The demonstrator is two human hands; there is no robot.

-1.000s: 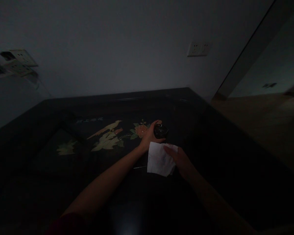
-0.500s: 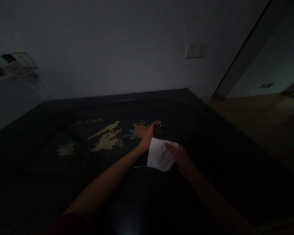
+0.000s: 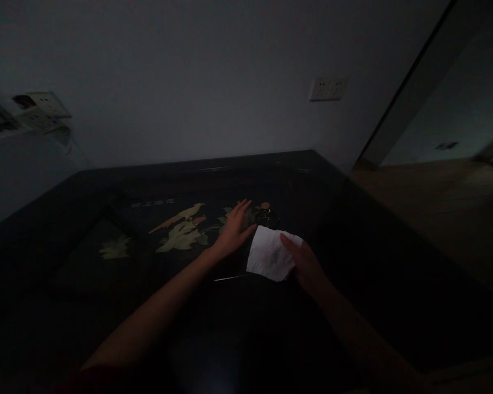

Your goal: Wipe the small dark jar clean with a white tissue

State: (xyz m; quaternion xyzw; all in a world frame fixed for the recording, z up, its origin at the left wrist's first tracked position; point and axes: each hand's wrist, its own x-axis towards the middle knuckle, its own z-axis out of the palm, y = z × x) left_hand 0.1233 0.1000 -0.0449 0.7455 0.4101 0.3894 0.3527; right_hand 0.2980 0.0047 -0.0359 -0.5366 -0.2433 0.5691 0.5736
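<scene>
My right hand [image 3: 308,267] grips a white sheet of paper, perhaps a tissue [image 3: 267,253], with the thumb on top; a greyish smudge shows on it. Just beyond the sheet sits a dark, shiny, rounded object [image 3: 271,218], partly covered by the paper; its kind is too dim to make out. To its left, my left hand [image 3: 234,225] is open, fingers stretched out above or on the dark tabletop [image 3: 181,314]; contact is unclear. The thumb points toward the paper's upper left corner.
The tabletop bears a decoration of a bird [image 3: 179,218], flowers and lettering. A pale wall with a double socket [image 3: 327,88] rises behind it. More sockets [image 3: 45,106] are at the left. Wooden floor [image 3: 427,189] lies to the right. The light is very dim.
My left hand has let go of the dark rounded object and moved left, its fingers now spread. The right hand with the paper has hardly moved.
</scene>
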